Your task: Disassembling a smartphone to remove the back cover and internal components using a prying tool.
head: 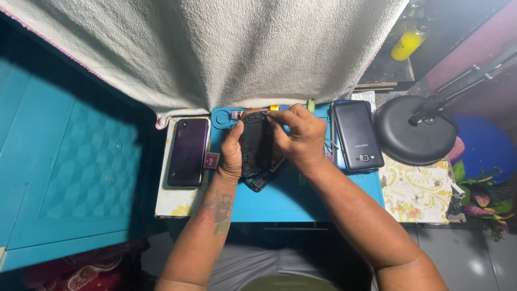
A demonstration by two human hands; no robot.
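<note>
The opened phone point(255, 145) stands just above the blue mat point(285, 199) at the middle of the bench point(417, 199), clamped in the left hand's point(231, 153) grip along its left edge. The right hand point(302, 139) pinches at the phone's top corner, fingers together. At nine o'clock, just beside it, lies a purple phone point(187, 152); at three o'clock a dark phone point(357, 134), with a black lamp base point(412, 132) beyond. A white towel point(215, 48) hangs at twelve o'clock, covering the bench's far side.

Purple phone point(187, 152) left of centre; blue mat point(293, 196) mid-frame; white towel point(215, 48) on top; yellow bottle point(406, 44) upper right; black lamp base point(412, 132) right.
</note>
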